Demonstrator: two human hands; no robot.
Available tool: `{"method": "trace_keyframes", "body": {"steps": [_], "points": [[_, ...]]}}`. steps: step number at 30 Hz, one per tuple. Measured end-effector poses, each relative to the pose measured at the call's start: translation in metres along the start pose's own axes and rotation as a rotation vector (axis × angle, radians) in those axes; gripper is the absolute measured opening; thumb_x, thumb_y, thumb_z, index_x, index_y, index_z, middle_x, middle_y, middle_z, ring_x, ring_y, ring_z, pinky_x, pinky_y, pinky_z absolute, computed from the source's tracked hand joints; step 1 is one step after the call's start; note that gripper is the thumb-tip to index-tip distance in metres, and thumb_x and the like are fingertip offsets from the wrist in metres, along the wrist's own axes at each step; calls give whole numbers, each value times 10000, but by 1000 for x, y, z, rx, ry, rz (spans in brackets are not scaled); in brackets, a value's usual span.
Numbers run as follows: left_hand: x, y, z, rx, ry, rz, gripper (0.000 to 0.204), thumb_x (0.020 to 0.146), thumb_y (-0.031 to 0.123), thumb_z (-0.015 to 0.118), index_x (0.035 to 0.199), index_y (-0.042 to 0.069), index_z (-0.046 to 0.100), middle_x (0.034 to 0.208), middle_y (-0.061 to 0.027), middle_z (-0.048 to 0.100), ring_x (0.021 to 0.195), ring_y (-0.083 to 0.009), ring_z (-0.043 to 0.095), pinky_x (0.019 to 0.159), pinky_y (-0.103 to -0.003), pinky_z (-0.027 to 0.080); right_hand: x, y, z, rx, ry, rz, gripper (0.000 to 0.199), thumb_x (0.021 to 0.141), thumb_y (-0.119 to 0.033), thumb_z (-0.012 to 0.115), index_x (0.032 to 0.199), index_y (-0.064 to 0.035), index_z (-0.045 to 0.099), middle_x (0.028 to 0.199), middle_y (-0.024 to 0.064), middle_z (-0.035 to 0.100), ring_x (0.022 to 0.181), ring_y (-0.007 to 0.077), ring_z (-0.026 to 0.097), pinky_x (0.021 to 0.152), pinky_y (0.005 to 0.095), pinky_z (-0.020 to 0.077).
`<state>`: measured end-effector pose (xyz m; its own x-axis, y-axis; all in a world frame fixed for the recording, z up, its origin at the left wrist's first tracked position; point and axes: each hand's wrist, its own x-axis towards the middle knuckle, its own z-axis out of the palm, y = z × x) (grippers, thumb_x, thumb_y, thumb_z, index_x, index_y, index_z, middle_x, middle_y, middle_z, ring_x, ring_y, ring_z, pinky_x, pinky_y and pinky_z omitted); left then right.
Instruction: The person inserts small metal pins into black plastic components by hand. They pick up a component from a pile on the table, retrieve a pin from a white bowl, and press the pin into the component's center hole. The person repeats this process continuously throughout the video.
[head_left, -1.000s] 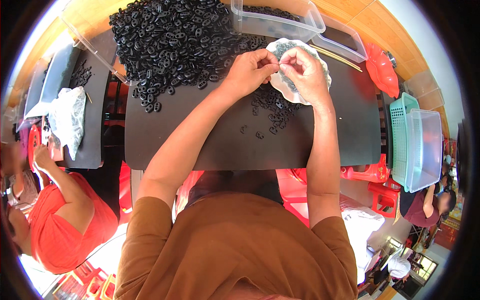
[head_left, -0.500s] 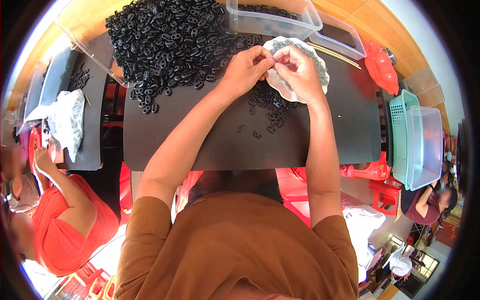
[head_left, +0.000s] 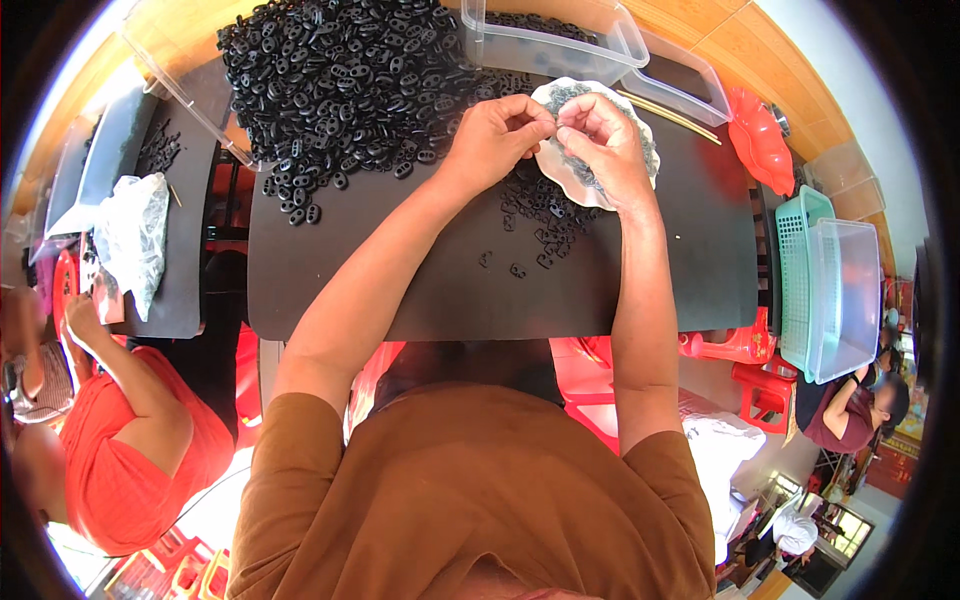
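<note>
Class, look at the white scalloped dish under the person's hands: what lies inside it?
The white scalloped dish holds small dark-grey pieces, visible at its top and right. The left hand and right hand meet above it, covering its middle and lower part.

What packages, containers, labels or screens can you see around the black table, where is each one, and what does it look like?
Clear plastic tub: far edge of the black table, rectangular, see-through.
Clear lid: right of that tub, flat, see-through.
Green basket: right of the table, rectangular, mesh sides.
Clear bin: set in the green basket, rectangular, see-through.
Plastic bag: neighbouring table at left, crumpled, whitish.
No labels or screens can be made out.
</note>
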<state>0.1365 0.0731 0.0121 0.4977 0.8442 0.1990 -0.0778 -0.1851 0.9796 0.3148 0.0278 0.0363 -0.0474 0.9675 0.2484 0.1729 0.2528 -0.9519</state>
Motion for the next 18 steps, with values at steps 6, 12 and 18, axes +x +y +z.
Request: {"method": "trace_keyframes", "body": {"steps": [6, 12, 18], "points": [[-2, -3, 2, -92, -8, -59, 104, 917, 141, 671, 908, 38, 684, 764, 20, 642, 674, -41, 562, 639, -201, 481, 1, 1, -5, 19, 41, 112, 88, 870, -21, 670, 942, -29, 620, 850, 15, 655, 774, 78, 622, 652, 226, 509], [-4, 2, 7, 16, 82, -18, 98, 917, 125, 663, 912, 28, 664, 751, 14, 642, 664, -41, 571, 619, -204, 484, 1, 0, 2, 30, 49, 99, 83, 852, -13, 678, 900, -36, 614, 818, 9, 642, 749, 74, 613, 621, 230, 503], [-5, 7, 10, 98, 82, 35, 94, 910, 110, 669, 920, 17, 665, 732, 8, 643, 642, -44, 579, 598, -207, 487, 1, 2, 7, 43, 106, 34, 94, 827, 11, 651, 868, -45, 588, 790, -14, 610, 688, 48, 560, 591, 209, 458]]}}
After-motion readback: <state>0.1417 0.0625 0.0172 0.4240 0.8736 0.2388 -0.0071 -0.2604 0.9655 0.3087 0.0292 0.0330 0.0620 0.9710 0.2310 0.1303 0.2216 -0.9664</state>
